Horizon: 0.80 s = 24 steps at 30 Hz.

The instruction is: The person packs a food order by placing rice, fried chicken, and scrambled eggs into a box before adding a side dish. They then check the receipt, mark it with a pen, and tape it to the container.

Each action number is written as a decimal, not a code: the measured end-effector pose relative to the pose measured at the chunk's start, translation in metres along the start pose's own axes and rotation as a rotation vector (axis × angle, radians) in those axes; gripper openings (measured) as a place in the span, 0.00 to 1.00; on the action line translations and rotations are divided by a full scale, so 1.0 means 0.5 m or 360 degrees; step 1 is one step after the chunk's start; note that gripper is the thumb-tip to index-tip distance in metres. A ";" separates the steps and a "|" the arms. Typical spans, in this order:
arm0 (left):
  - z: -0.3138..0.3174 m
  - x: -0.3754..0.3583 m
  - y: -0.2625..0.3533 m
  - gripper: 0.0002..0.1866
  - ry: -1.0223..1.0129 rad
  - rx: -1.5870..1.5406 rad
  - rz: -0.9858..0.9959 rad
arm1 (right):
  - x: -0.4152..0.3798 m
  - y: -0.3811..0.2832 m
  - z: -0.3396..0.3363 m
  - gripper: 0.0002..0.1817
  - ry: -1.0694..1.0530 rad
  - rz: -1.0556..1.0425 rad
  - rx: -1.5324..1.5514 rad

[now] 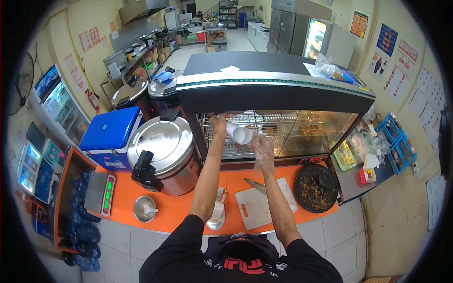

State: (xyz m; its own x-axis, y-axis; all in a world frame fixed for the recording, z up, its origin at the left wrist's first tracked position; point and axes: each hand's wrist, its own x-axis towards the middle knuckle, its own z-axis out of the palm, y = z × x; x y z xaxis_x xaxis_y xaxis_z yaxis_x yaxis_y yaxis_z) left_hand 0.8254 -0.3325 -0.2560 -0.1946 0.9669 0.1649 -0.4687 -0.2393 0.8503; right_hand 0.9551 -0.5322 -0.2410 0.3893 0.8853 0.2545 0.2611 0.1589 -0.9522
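In front of the glass display warmer [276, 106] my left hand [218, 124] is closed around a white paper cup [240, 135]. The cup is tipped sideways, its round mouth turned towards me. My right hand [263, 151] wears a loose clear plastic glove and is right beside the cup's rim; the crinkled glove hides how its fingers are bent. Below my right forearm, a knife [255, 185] lies on a white cutting board [251, 214]. Between my arms, an upright carton-like packet [218, 207] rests by a small white round container [216, 224].
On the orange counter [177, 212] are a large steel pot [163, 137], a digital scale [100, 193], a steel bowl [145, 209] with a white scoop, and a black pan [315, 187] with brown crumbs. A blue cooler [111, 132] sits behind. A side table [363, 186] holds bags and trays.
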 end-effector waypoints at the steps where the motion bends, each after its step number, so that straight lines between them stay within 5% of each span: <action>1: -0.012 -0.003 0.003 0.05 -0.0054 -0.0053 -0.0059 | -0.014 -0.061 0.000 0.17 -0.0088 0.0110 0.0128; 3: -0.012 -0.031 0.048 0.05 -0.0160 -0.0164 -0.0181 | -0.025 -0.163 0.000 0.20 -0.0262 0.0321 0.0387; 4: 0.015 -0.090 0.101 0.07 0.0088 -0.0020 -0.0237 | -0.019 -0.156 0.019 0.21 -0.0235 0.0459 0.0612; 7: 0.037 -0.231 0.162 0.13 0.0032 -0.0186 -0.0019 | 0.003 -0.058 0.057 0.23 -0.0260 0.0784 0.1863; 8: 0.036 -0.279 0.174 0.13 0.0089 -0.0076 -0.0122 | -0.036 -0.189 0.036 0.23 -0.0292 0.0982 0.1670; 10: 0.004 -0.355 0.165 0.12 0.0067 0.0061 -0.0248 | -0.037 -0.086 0.066 0.23 -0.0514 0.0766 0.2107; 13: -0.055 -0.466 0.165 0.11 -0.0258 0.0218 -0.0379 | -0.099 -0.129 0.019 0.17 -0.0196 0.0904 0.1280; 14: -0.096 -0.489 0.153 0.10 -0.0349 0.0224 -0.0500 | -0.125 -0.102 0.019 0.16 0.0026 0.0349 0.0910; 16: -0.178 -0.544 0.152 0.10 -0.0481 0.0391 -0.0693 | -0.200 -0.056 -0.026 0.17 0.0234 0.0047 0.0349; 17: -0.215 -0.562 0.164 0.12 -0.0523 0.0550 -0.0725 | -0.230 -0.054 -0.061 0.18 0.0219 0.0238 0.0245; 19: -0.323 -0.549 0.171 0.12 -0.0953 0.0966 -0.0984 | -0.244 -0.082 -0.148 0.21 0.0270 0.0704 0.0334; 23: -0.350 -0.511 0.192 0.10 -0.0773 0.0969 -0.0736 | -0.334 0.073 -0.315 0.16 0.0632 0.0867 0.0679; 24: -0.322 -0.480 0.194 0.10 -0.0792 0.0941 -0.0542 | -0.358 0.034 -0.362 0.17 0.0695 0.1150 0.1264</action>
State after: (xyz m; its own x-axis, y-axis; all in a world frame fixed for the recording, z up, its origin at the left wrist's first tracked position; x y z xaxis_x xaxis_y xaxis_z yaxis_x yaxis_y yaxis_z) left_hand 0.6878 -0.6019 -0.2936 0.3429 0.9371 -0.0650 0.1222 0.0241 0.9922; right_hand 1.0497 -0.7669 -0.2720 0.5337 0.6801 -0.5027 -0.7144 0.0444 -0.6984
